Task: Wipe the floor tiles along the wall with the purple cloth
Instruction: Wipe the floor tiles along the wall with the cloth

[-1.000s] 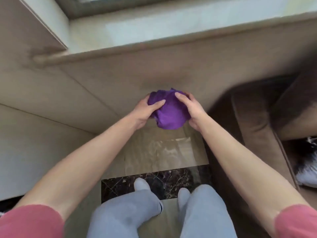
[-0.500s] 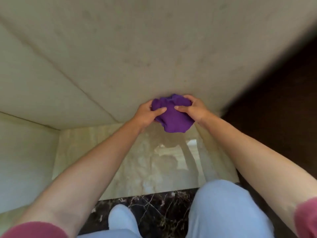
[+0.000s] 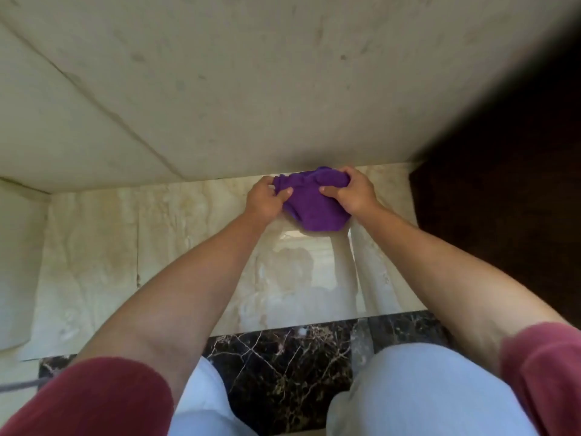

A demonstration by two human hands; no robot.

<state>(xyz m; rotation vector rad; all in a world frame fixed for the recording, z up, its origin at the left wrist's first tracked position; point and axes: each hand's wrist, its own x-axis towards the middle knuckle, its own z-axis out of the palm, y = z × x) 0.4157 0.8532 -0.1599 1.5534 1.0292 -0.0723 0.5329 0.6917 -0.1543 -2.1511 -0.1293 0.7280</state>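
A bunched purple cloth (image 3: 314,206) lies on the glossy beige floor tile (image 3: 188,262) right where the floor meets the beige wall (image 3: 251,89). My left hand (image 3: 267,199) grips the cloth's left side, thumb pressed on top. On the cloth's right side my right hand (image 3: 352,193) grips it the same way. Both forearms reach forward from dark red sleeves.
A dark marble border strip (image 3: 283,357) runs across the floor near my knees in pale blue trousers (image 3: 424,388). A dark brown piece of furniture (image 3: 503,184) stands close on the right. A pale side wall (image 3: 19,262) closes the corner at left.
I have crouched lower and the view has tilted down. Both hands have carried the cloth from in front of the wall down onto the floor tile at the wall's base.
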